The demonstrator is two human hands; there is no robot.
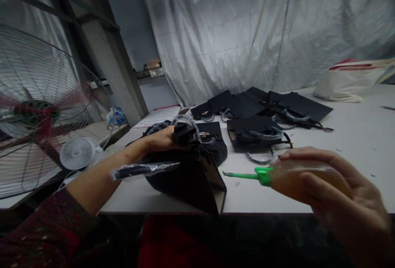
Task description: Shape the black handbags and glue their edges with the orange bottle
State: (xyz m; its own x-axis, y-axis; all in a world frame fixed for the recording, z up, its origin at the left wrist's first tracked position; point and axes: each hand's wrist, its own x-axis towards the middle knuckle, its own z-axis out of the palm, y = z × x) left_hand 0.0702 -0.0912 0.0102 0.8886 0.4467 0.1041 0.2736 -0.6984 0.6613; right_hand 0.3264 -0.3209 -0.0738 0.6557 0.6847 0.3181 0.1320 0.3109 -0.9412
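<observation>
My left hand [162, 138] grips the upper part of a black handbag [182, 181], its fingers partly hidden behind dark material. The handbag is tilted at the table's front edge, with its side opening facing right and a pale inner edge showing. One plastic-wrapped handle [145, 170] sticks out to the left, below my forearm. In my right hand [336, 194] is a squeeze bottle [296, 177] of amber liquid, lying sideways in my closed fingers. Its green nozzle [242, 175] points left at the handbag's open side, a short gap apart from it.
Several black handbags [256, 130] with plastic-wrapped handles lie across the white table [348, 144]. A printed sheet [157, 116] is at the back left, and a cream cloth bag [348, 80] at the back right. A large fan [46, 111] and a small white fan [77, 152] stand left.
</observation>
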